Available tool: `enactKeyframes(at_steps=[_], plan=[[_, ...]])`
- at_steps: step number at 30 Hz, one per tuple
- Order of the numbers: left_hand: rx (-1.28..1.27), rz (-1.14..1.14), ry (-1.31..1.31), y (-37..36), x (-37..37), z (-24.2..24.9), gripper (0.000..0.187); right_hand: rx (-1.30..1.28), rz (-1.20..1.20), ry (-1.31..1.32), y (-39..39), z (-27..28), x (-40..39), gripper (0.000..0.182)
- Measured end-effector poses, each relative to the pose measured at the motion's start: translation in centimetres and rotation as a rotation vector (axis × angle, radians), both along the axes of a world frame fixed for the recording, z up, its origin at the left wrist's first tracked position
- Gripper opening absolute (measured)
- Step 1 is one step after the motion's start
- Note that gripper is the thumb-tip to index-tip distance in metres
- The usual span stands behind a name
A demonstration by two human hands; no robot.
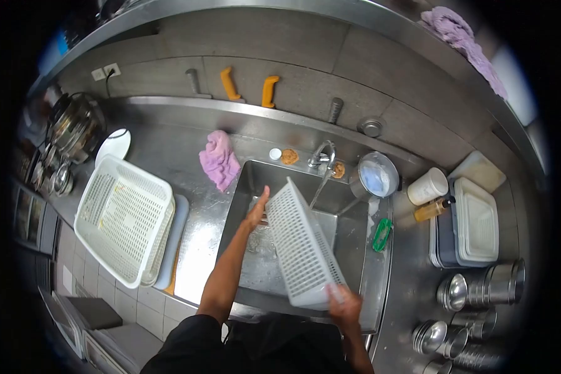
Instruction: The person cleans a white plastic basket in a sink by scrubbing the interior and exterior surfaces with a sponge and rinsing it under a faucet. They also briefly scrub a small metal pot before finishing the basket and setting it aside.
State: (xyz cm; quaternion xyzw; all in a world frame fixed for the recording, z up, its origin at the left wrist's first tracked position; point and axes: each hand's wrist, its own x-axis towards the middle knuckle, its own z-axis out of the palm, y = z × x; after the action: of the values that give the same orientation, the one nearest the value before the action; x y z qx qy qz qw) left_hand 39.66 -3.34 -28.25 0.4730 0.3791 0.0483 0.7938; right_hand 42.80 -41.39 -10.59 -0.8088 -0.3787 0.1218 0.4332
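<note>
Nothing readable anywhere here. No labels, brands, numbers or signs legible on the white basket [302,246], the cup [427,186] or the small bottle [432,209] beside it. Too small and blurry to make out any print.

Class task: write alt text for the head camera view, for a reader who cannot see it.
Two hands, left and right, hold a white slatted basket tilted over a steel sink under a running tap; more white baskets sit to the left.
</note>
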Motion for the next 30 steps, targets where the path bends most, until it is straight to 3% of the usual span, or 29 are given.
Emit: enactKeyframes(at_steps=[1,3,4,7,8,10,11,12,14,16,18,20,23,25,27,28,29,30], plan=[[-0.069,-0.177,0.07,1.7,0.8,1.2,0.117,0.001,-0.027,-0.002,-0.4,-1.2,-1.4,0.017],[-0.07,-0.367,0.054,2.4,1.1,8.8,0.123,0.282,0.353,-0.166,-1.0,-4.3,-3.8,0.036],[-0.053,-0.393,0.147,4.5,1.8,7.1,0.119,0.276,0.329,-0.163,-1.2,-4.0,-4.1,0.036],[-0.062,-0.423,-0.007,6.5,0.4,8.1,0.074,0.24,0.437,-0.269,-0.7,-1.5,-3.8,0.052],[-0.063,-0.446,0.003,6.0,0.2,7.8,0.074,0.145,0.44,-0.287,-0.9,-0.4,-3.8,0.053],[0.189,-0.369,0.014,4.3,-0.6,5.9,0.054,-0.037,0.426,-0.32,-1.2,0.7,-3.9,0.051],[0.186,-0.389,0.017,3.9,-1.5,5.1,0.054,-0.041,0.407,-0.313,-1.7,0.5,-4.3,0.051],[0.199,-0.251,-0.029,3.9,-2.4,4.2,0.052,-0.073,0.401,-0.315,-2.1,-0.1,-4.4,0.048],[0.201,-0.022,-0.158,2.7,-5.1,5.3,0.049,-0.235,0.373,-0.203,-3.3,-0.9,-4.8,0.04],[0.376,0.166,-0.292,1.2,-8.2,6.2,0.051,-0.279,0.281,-0.276,-3.2,-1.4,-4.7,0.038],[0.467,0.389,-0.265,-2.2,-10.6,9.4,0.053,-0.349,0.144,-0.302,-3.0,-3.0,-5.0,0.034],[0.681,0.427,-0.143,-6.0,-13.1,14.2,0.05,-0.29,0.1,-0.278,-1.1,-4.3,-5.3,0.033],[0.645,0.549,-0.071,-11.3,-14.7,16.7,0.055,-0.213,0.025,-0.257,2.7,-8.6,-7.0,0.027],[0.734,0.544,-0.115,-11.9,-15.6,16.4,0.056,0.015,-0.067,-0.219,5.7,-9.2,-8.1,0.025],[0.929,0.466,-0.119,-11.4,-16.0,16.2,0.052,0.073,-0.115,-0.198,6.9,-8.2,-7.8,0.021],[0.753,0.472,-0.135,-11.0,-16.0,18.2,0.048,0.129,-0.144,-0.171,6.7,-7.5,-7.2,0.019],[0.875,0.412,-0.181,-9.8,-16.0,19.5,0.054,0.123,-0.199,-0.201,6.8,-6.9,-6.2,0.019],[0.829,0.391,-0.27,-9.2,-15.9,21.6,0.062,0.166,-0.224,-0.151,6.9,-6.3,-4.9,0.018]])
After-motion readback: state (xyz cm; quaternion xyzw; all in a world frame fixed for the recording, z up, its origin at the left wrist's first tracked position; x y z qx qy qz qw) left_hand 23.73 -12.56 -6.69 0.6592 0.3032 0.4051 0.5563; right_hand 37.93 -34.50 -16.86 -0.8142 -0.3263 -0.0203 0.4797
